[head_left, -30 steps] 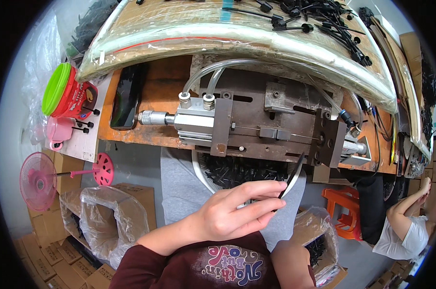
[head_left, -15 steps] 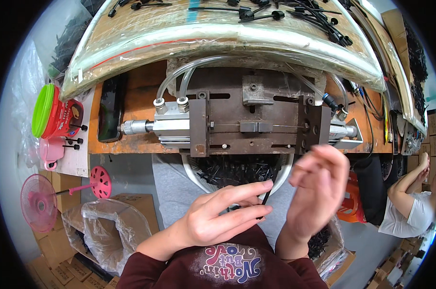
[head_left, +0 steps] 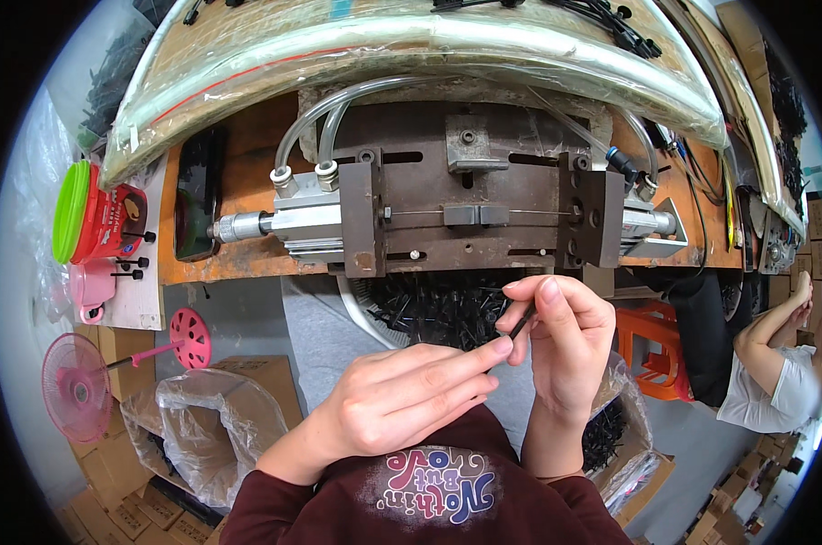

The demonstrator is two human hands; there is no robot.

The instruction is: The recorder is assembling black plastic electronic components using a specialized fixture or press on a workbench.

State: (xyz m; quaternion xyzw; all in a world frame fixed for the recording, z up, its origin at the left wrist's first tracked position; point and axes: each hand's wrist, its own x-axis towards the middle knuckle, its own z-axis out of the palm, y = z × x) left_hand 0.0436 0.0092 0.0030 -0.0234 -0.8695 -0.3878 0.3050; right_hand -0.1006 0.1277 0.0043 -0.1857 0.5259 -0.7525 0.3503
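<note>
My left hand (head_left: 402,400) and my right hand (head_left: 563,343) meet in front of my chest, both pinching a thin black strip (head_left: 521,323) between their fingertips. Just beyond them a white bowl (head_left: 356,313) on my lap holds a heap of small black parts (head_left: 438,309). Above that, a dark metal press fixture (head_left: 470,204) with a silver air cylinder (head_left: 288,218) and clear hoses (head_left: 315,127) sits on the orange workbench (head_left: 238,263).
A green and red container (head_left: 93,213), a pink cup (head_left: 91,286) and a dark phone (head_left: 195,204) lie at the bench's left. A pink fan (head_left: 76,392), cardboard boxes and plastic-lined bags (head_left: 197,427) stand below. Another person's arm and white sleeve (head_left: 770,363) are at right, beside an orange stool (head_left: 652,350).
My right hand came into view and rose to meet the left; it went from spread fingers to pinching the black strip that my left hand held alone. The camera tilted closer to the fixture.
</note>
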